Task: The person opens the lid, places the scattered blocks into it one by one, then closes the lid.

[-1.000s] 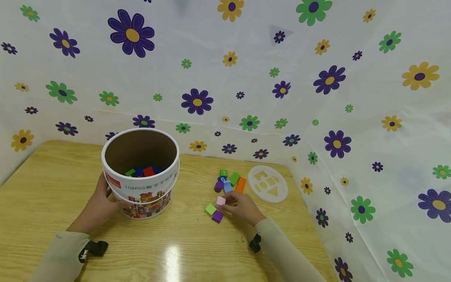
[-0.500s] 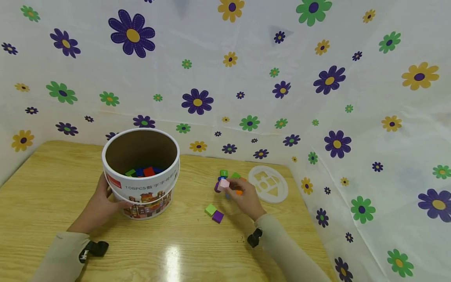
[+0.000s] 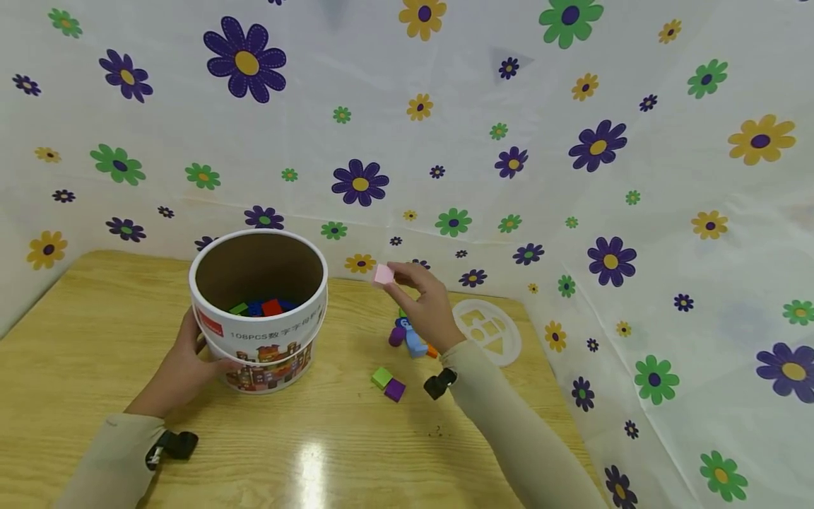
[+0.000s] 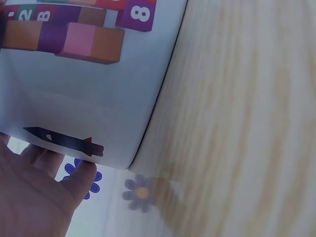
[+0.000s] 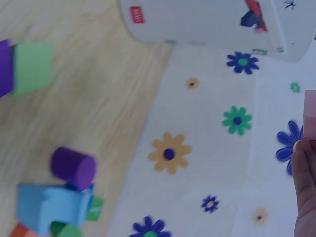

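My right hand [image 3: 422,300] pinches a pink cube block [image 3: 384,276] between thumb and fingers, raised above the table to the right of the bucket. The same pink block [image 5: 310,114] shows at the right edge of the right wrist view. My left hand [image 3: 191,364] rests against the left side of a white toy-block bucket [image 3: 257,332], its thumb spread across the front. Several coloured blocks [image 3: 272,307] lie inside it. In the left wrist view, fingers and thumb [image 4: 81,180] touch its printed wall.
A lime green block [image 3: 381,377] and a purple block [image 3: 395,389] lie together on the table [image 3: 343,438]. Behind them are a purple cylinder [image 3: 397,336], a light blue block [image 3: 416,343] and others partly hidden by my right hand. A white slotted lid [image 3: 502,350] lies at the right.
My right hand has lifted the pink block from beside the lime and purple blocks, up and then slightly left towards the bucket. My left hand has stayed at the bucket.
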Motion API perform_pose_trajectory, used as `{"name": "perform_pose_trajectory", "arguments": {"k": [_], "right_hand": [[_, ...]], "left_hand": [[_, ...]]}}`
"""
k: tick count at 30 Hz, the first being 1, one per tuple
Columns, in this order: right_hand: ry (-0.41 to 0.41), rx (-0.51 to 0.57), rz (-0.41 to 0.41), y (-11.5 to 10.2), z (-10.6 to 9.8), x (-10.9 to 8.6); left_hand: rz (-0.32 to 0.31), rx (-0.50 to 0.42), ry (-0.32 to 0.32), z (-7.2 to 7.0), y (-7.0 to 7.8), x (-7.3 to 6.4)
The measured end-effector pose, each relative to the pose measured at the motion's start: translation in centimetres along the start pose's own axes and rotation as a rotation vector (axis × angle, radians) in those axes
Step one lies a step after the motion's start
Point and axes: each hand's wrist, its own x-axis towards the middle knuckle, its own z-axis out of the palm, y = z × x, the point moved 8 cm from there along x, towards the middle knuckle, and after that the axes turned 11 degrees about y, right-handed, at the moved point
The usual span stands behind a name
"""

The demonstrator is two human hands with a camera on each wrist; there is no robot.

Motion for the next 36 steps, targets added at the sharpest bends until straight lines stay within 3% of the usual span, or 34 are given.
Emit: {"name": "perform_pose_trajectory", "arguments": {"k": [12,18,23,29,36], "right_hand": [[-0.045,0.162,-0.123,-6.5,5.1,3.7],[-0.197,0.154,-0.165,-8.4,8.1,3.8],[-0.319,0.105,-0.181,-8.9,9.8,3.3],[-0.350,0.054,-0.117,-8.6,10.5,3.9],[-0.459,-0.004,-0.095,-9.0,12.4,3.7]], "left_hand": [[0.008,0.000,0.002,-0.3,0.6,0.0],[-0.005,-0.007,-0.010,-0.3,0.5,0.0],[-0.019,0.011,-0.016,0.0,0.4,-0.2],[-0.009,0.019,-0.023,0.3,0.5,-0.1],[0.015,0.031,-0.026,0.1,0.7,-0.1]]}}
